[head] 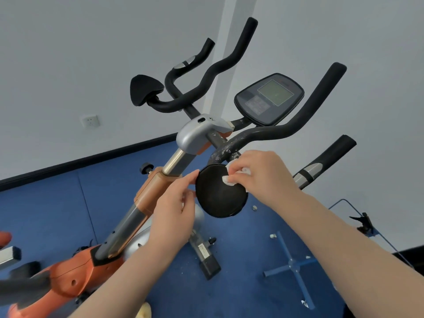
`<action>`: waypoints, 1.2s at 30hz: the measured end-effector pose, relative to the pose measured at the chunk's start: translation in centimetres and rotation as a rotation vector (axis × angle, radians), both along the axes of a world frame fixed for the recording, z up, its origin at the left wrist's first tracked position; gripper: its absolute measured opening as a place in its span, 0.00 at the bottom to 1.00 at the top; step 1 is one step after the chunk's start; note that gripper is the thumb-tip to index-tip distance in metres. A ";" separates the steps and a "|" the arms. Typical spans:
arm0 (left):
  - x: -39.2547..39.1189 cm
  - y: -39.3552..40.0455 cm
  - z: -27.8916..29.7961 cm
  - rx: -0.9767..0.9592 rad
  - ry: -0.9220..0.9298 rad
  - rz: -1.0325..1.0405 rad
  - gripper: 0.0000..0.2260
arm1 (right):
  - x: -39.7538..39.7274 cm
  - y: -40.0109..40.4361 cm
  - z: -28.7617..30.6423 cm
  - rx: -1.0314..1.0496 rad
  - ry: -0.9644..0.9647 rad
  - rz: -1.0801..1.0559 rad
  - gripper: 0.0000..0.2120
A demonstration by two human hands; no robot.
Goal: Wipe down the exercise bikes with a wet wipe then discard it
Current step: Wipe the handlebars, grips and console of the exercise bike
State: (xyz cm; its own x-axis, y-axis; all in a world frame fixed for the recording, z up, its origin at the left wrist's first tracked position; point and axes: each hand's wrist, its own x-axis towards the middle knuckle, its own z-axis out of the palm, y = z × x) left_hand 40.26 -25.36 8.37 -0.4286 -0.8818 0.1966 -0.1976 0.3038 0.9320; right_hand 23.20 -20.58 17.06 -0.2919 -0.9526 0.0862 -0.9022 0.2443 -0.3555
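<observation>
An orange and grey exercise bike (158, 187) stands in front of me, with black handlebars (270, 131) and a console (269, 98). A round black elbow pad (218, 198) sits low on the near handlebar. My right hand (259, 175) presses a crumpled white wet wipe (228, 180) against the pad's upper right part. My left hand (176, 207) pinches the pad's left edge with its fingertips. A second black pad (144, 89) sits on the far side.
Blue floor mats lie below. A blue cross-shaped stand base (294, 267) lies on the floor at right. Part of another orange bike (4, 239) shows at the left edge. White walls with a socket (90, 121) stand behind.
</observation>
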 end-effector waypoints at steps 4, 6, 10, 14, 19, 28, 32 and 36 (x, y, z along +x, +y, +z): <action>-0.1 -0.2 0.0 0.025 0.016 0.004 0.18 | 1.2 1.7 -0.4 0.087 -0.066 -0.035 0.08; -0.2 -0.5 0.1 0.037 0.021 0.017 0.18 | 1.7 2.4 -0.1 0.140 -0.109 -0.038 0.07; 0.0 -0.6 0.3 0.040 0.017 0.003 0.18 | 2.4 3.7 -0.1 0.121 -0.246 -0.038 0.06; 0.1 -0.5 0.5 0.031 -0.018 -0.016 0.17 | 1.5 2.8 -0.7 0.070 -0.272 -0.097 0.06; -0.3 -0.3 0.8 0.040 -0.014 -0.019 0.17 | 0.9 0.3 -1.7 -0.066 -0.109 -0.091 0.04; -2.9 1.7 1.7 -0.263 -0.046 -0.073 0.21 | -2.8 5.9 -0.3 -0.609 -0.100 -0.365 0.04; -6.3 2.1 1.8 -0.340 -0.121 -0.088 0.20 | -5.1 8.4 -1.3 -0.403 0.095 -0.187 0.04; -7.5 2.2 1.0 -0.405 -0.244 -0.021 0.21 | -4.8 9.7 -3.9 -0.311 0.117 -0.011 0.08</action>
